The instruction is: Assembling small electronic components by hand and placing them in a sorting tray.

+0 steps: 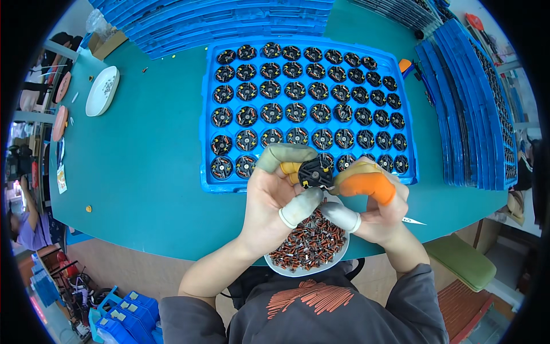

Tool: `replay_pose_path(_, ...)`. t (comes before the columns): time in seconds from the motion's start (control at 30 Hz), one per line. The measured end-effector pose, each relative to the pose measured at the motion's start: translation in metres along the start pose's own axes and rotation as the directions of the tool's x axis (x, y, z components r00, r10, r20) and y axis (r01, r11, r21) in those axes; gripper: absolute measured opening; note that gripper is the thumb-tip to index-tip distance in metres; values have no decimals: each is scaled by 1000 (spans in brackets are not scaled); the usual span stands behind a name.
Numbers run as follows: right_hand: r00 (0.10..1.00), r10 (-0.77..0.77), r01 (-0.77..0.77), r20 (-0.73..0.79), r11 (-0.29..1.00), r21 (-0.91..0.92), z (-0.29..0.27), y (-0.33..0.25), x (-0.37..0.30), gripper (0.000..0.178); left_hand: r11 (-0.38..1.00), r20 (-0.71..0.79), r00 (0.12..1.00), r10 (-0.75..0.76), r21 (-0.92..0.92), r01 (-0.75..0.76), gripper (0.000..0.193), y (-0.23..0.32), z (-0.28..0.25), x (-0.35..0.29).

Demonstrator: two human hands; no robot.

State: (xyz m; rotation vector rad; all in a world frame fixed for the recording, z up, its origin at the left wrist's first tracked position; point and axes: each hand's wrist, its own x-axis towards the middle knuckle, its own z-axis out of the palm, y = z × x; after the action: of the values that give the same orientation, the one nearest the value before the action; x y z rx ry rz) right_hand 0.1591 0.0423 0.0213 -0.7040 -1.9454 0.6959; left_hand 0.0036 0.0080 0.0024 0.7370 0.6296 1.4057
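Observation:
My left hand (pixel 264 200), in pale and yellow finger cots, is closed around a round black plastic part (pixel 313 174) with small yellow pieces on it. At that part's right edge, my right hand (pixel 381 209) is in a pinch, wearing orange, yellow and white finger cots; whatever lies between its fingertips is too small to make out. Below both hands stands a white bowl (pixel 309 273) heaped with small copper-wound coils (pixel 312 243). Just beyond is a blue tray (pixel 204 137) holding rows of similar round black parts (pixel 295 90), some partly hidden by my hands.
Stacked blue trays stand at the back (pixel 229 26) and on the right (pixel 458 109). A white dish (pixel 103 92) with small bits sits on the green table (pixel 149 166) at left. A pale pointed tool (pixel 413 221) lies beside my right wrist. Another person (pixel 33 221) is at far left.

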Motion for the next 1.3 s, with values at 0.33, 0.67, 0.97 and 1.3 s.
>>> replay_pose_path(0.33, 1000, 18, -20, -22, 998, -59, -3, 4, -2, 26, 999, 33, 999, 26, 47, -27, 40, 0, 0, 0)
replay_pose_path(0.67, 999, -39, 35, -36, 993, -109, 0, -2, 1, 23, 991, 17, 998, 60, 122, -62, 40, -1, 1, -2)
replay_pose_path(0.97, 997, -78, 78, 8, 971, -227, -4, -2, 1, 24, 993, 11, 998, 55, 99, -56, 41, -5, 0, -2)
replay_pose_path(1.3, 879, 445, -441, 173, 619, 650, 3, 7, -7, 20, 1000, 110, 994, 13, -21, -10, 40, -5, -3, 1)
